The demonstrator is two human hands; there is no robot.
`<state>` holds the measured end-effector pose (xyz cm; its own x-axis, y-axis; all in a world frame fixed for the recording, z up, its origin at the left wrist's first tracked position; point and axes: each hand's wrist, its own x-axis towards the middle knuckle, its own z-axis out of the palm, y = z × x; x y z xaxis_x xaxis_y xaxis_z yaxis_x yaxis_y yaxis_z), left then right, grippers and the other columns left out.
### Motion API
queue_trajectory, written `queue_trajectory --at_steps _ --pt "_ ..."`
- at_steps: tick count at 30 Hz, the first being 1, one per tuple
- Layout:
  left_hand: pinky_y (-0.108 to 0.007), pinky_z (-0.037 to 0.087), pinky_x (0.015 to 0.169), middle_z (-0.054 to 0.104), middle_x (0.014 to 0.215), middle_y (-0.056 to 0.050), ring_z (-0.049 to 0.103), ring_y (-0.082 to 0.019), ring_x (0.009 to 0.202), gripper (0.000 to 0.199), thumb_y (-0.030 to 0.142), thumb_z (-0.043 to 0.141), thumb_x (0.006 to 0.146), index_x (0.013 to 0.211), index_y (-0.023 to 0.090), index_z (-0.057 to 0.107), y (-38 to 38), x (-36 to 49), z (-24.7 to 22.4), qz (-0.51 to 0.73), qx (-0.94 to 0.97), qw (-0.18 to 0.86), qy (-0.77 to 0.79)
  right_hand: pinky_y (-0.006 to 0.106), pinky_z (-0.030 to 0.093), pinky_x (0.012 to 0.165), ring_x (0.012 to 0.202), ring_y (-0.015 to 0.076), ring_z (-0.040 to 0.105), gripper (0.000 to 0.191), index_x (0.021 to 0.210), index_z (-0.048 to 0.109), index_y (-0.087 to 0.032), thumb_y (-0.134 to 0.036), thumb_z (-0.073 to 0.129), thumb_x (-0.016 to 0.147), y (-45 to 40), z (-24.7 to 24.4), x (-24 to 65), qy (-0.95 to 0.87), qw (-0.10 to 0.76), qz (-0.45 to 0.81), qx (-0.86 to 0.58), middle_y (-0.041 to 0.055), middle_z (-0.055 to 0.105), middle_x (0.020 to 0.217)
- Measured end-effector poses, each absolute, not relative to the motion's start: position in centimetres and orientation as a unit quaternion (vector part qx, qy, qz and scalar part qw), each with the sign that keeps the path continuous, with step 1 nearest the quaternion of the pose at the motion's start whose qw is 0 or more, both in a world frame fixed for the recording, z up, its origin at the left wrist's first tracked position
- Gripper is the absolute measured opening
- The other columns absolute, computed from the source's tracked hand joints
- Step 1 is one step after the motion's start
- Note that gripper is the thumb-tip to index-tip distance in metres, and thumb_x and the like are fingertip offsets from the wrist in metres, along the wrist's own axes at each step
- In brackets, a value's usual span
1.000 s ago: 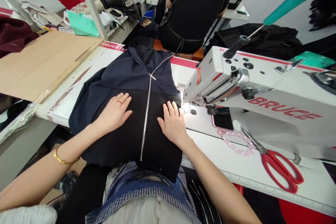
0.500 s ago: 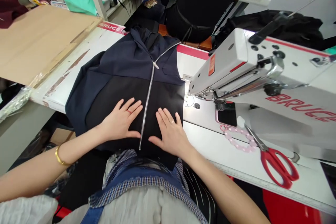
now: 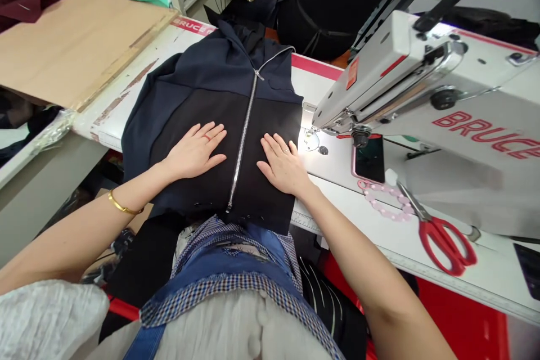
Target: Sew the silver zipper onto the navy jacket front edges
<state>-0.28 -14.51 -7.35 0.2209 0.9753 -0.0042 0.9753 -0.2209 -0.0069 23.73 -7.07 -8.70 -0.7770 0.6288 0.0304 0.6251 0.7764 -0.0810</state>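
Note:
A navy and black garment (image 3: pixel 202 107) lies spread over the table's front edge, its lower end at my apron. A silver zipper (image 3: pixel 244 138) runs down its middle, with the pull near the top. My left hand (image 3: pixel 197 152) rests flat on the black fabric left of the zipper, fingers spread. On the fabric right of the zipper lies my right hand (image 3: pixel 283 163), also flat with fingers apart. Neither hand grips anything. The sewing machine's needle area is just right of the garment.
The white sewing machine (image 3: pixel 455 90) stands at the right. Beside its base lie a phone (image 3: pixel 369 158), a pink beaded loop (image 3: pixel 386 202) and red-handled scissors (image 3: pixel 442 236). Brown board (image 3: pixel 84 39) covers the left table. A person in black (image 3: pixel 324 0) sits beyond the table.
The view has shifted, so the scene sits higher. Both hands have slid up the garment, away from its lower edge, staying flat. More of the zipper's lower end shows.

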Motion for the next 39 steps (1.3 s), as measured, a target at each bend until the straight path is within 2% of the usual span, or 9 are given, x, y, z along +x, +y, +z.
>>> queue_trajectory --at_steps 4,7,13,18,21,25,30,33,39 --pt "-0.045 0.015 0.108 0.03 0.143 -0.012 0.018 -0.028 0.134 0.059 0.045 0.027 0.09 0.137 0.01 0.029 -17.0 -2.9 -7.9 -0.023 -0.736 0.02 -0.676 0.048 0.021 0.106 0.133 0.0259 0.02 0.057 0.139 0.026 -0.011 -0.044 0.027 0.093 -7.5 -8.8 24.3 -0.938 0.031 0.021 -0.345 0.0079 0.025 0.146" --pt "-0.043 0.02 0.108 0.025 0.144 -0.018 0.018 -0.027 0.135 0.062 0.045 0.025 0.09 0.138 0.006 0.025 -19.2 -5.0 -8.6 -0.043 -0.71 0.023 -0.703 0.048 0.023 0.105 0.134 0.0261 0.02 0.056 0.139 0.025 -0.012 -0.043 0.027 0.093 -8.0 -8.9 24.9 -0.934 0.032 0.016 -0.354 0.0084 0.024 0.146" --pt "-0.041 0.019 0.109 0.024 0.143 -0.023 0.018 -0.027 0.135 0.065 0.045 0.024 0.09 0.136 -0.002 0.025 -21.5 -6.4 -9.1 -0.065 -0.711 0.03 -0.7 0.049 0.028 0.102 0.133 0.0279 0.02 0.056 0.139 0.025 -0.012 -0.043 0.028 0.092 -9.1 -9.0 25.8 -0.929 0.027 0.006 -0.37 0.0106 0.023 0.146" --pt "-0.038 0.028 0.106 0.04 0.136 -0.016 0.036 -0.026 0.126 0.062 0.049 0.026 0.088 0.13 0.006 0.04 -20.4 -6.8 -6.5 -0.05 -0.708 -0.022 -0.705 0.051 0.028 0.101 0.131 0.0308 0.024 0.055 0.136 0.031 -0.01 -0.04 0.033 0.091 -9.5 -7.9 25.9 -0.924 0.02 0.016 -0.382 0.0146 0.03 0.143" --pt "-0.036 0.036 0.1 0.052 0.127 -0.009 0.048 -0.023 0.116 0.05 0.04 0.027 0.088 0.125 0.013 0.048 -17.4 -5.0 -4.1 -0.076 -0.684 -0.029 -0.725 0.047 0.029 0.103 0.132 0.0278 0.025 0.052 0.135 0.03 -0.007 -0.033 0.031 0.091 -8.9 -6.4 23.6 -0.911 0.078 0.059 -0.402 0.0167 0.032 0.141" --pt "-0.033 0.031 0.103 0.047 0.132 -0.011 0.041 -0.019 0.122 0.048 0.027 0.025 0.09 0.131 0.007 0.038 -11.1 -0.1 -3.6 -0.144 -0.722 -0.015 -0.677 0.035 0.026 0.107 0.134 0.0182 0.02 0.053 0.137 0.021 -0.002 -0.03 0.02 0.092 -6.6 -5.9 18.3 -0.883 0.189 0.093 -0.42 0.0166 0.026 0.143" --pt "-0.053 0.01 0.106 0.027 0.145 -0.011 0.018 -0.03 0.134 0.055 0.04 0.028 0.09 0.137 0.012 0.029 -6.4 0.9 -7.2 -0.062 -0.731 -0.02 -0.679 0.051 0.022 0.104 0.132 0.0273 0.024 0.051 0.137 0.028 -0.01 -0.034 0.022 0.092 -2.9 -8.3 17.5 -0.896 0.072 0.069 -0.434 0.0121 0.028 0.144" --pt "-0.055 0.011 0.105 0.024 0.146 -0.01 0.015 -0.033 0.134 0.057 0.044 0.024 0.09 0.139 0.014 0.026 -6.1 -0.8 -8.5 -0.059 -0.698 -0.002 -0.713 0.053 0.02 0.104 0.133 0.0275 0.021 0.049 0.137 0.029 -0.012 -0.031 0.023 0.092 -1.7 -9.0 19.7 -0.876 0.058 0.072 -0.474 0.0104 0.028 0.144" --pt "-0.056 0.018 0.103 0.029 0.144 -0.012 0.022 -0.033 0.132 0.053 0.039 0.025 0.09 0.137 0.016 0.03 -5.8 -1.9 -8.5 -0.076 -0.642 0.018 -0.763 0.047 0.022 0.105 0.133 0.0259 0.021 0.048 0.136 0.032 -0.011 -0.024 0.023 0.091 -1.4 -9.0 20.8 -0.854 0.085 0.091 -0.504 0.0085 0.031 0.143"
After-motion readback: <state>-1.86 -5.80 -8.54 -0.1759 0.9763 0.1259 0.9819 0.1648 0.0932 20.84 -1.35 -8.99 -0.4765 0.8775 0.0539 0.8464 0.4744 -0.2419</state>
